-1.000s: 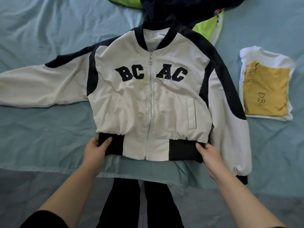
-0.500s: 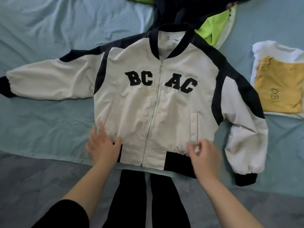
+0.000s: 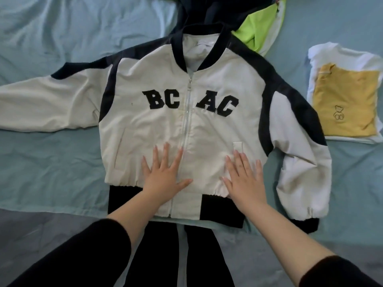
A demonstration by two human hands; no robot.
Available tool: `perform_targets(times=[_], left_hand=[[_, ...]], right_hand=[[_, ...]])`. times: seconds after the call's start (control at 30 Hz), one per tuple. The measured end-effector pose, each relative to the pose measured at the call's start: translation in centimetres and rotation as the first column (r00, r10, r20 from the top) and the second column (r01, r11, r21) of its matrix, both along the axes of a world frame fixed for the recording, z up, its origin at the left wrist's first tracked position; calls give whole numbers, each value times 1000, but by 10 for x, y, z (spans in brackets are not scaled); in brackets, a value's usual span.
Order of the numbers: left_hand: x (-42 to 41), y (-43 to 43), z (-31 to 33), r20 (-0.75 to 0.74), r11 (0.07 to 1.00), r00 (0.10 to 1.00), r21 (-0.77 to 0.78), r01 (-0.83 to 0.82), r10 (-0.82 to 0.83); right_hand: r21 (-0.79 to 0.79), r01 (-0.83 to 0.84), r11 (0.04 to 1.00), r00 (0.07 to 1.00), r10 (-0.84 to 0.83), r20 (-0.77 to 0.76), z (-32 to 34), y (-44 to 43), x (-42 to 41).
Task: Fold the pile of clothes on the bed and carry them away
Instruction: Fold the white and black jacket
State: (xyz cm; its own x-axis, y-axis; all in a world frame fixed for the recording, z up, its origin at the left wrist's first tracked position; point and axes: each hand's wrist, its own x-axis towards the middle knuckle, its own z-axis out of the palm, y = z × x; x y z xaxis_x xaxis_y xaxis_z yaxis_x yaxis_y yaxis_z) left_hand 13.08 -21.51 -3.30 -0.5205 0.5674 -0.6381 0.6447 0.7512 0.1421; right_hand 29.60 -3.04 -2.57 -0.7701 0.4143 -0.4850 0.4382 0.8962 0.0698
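A white and black zip jacket (image 3: 145,121) with the letters BC AC lies face up on the bed, zipped. Its left sleeve stretches out to the left and its right sleeve hangs down along the body. My left hand (image 3: 163,175) lies flat with spread fingers on the lower front, just left of the zipper. My right hand (image 3: 244,179) lies flat the same way, right of the zipper and below the pocket. Neither hand grips the cloth.
A folded stack with a yellow top (image 3: 346,100) on a white garment (image 3: 339,56) lies at the right. Dark clothing (image 3: 199,13) and a lime green garment (image 3: 259,23) are piled behind the collar. The light blue sheet (image 3: 62,166) ends near me, above my dark trouser legs.
My hands let go of the black hem and moved up onto the jacket front, where they now rest flat with open fingers. The jacket lies smoother.
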Motion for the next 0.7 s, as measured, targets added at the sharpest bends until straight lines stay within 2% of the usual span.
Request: perform_targets(times=[0.07,0.13,0.23,0.33,0.37,0.43,0.47,0.5,0.53,0.6,0.63,0.67,0.7], left_hand=[[16,19,8,-36,992,994,74,106,-104],[31,43,8,-47,966,974,124,227,-223],[37,74,-4,-11,921,925,93,379,-379],[32,89,-8,84,893,896,-86,442,-436],[35,95,-6,101,889,900,-140,436,-425],[48,109,3,103,908,927,-190,373,-360],[57,118,9,99,930,946,-174,323,-310],[65,127,14,90,950,958,-131,282,-272],[74,136,19,69,961,962,-69,268,-263],[88,155,26,15,946,948,62,318,-319],[94,166,27,-7,928,934,112,355,-356],[99,179,26,-28,911,923,151,384,-384],[102,193,24,-50,899,917,183,399,-397]], right_hand=[[-51,50,997,999,-50,-11,10,3,16],[-158,136,978,989,-125,76,9,13,31],[-329,227,917,973,-195,127,4,31,37],[-379,200,904,964,-250,-88,15,41,42],[-344,243,907,924,-324,-204,21,45,50],[-232,456,859,752,-511,-416,31,60,73],[-197,601,775,635,-612,-472,33,69,87],[-198,734,650,508,-719,-474,34,80,101],[-230,835,500,381,-827,-413,33,90,116],[-311,925,217,170,-970,-173,27,105,142],[-356,927,119,105,-993,-57,22,110,152],[-400,914,64,77,-997,17,19,113,158],[-431,900,66,88,-996,32,18,118,162]])
